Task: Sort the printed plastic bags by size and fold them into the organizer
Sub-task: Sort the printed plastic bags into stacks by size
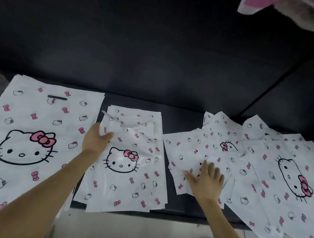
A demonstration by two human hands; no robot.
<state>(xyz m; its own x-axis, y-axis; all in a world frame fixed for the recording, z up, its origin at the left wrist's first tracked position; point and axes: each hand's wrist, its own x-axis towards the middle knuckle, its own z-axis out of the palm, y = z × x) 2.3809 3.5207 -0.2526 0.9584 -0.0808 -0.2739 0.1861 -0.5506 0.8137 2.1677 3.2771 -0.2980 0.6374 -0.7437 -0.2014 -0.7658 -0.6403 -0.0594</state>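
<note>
**While the piles build, thin film wants flat palms**

Because these bags are thin, glossy film, we judge them nearly weightless, floppy and slick on one another. A stack will likely slide if nudged from the side, and a single sheet may cling or catch air when lifted. It seems best to take one by a corner or by the handle slot [57,97], then smooth it flat before folding.

On the black tabletop [182,121] three groups lie side by side: the big bags [29,137] at left, a middle pile [125,182] in the centre, and a loose, overlapping heap [257,164] of mixed sizes at right. Our right hand [206,179] lies flat on a small bag [183,158] at the heap's left side, fingers spread and released, holding nothing. Our left hand [96,138] is at the middle pile's upper left edge, where the top sheet is rumpled. Its fingers are blurred, and we cannot tell whether they pinch the film or merely touch it. No organizer shows.

Every bag carries the Hello Kitty face with a pink bow, among small faces and bows. We find no readable words.
</note>
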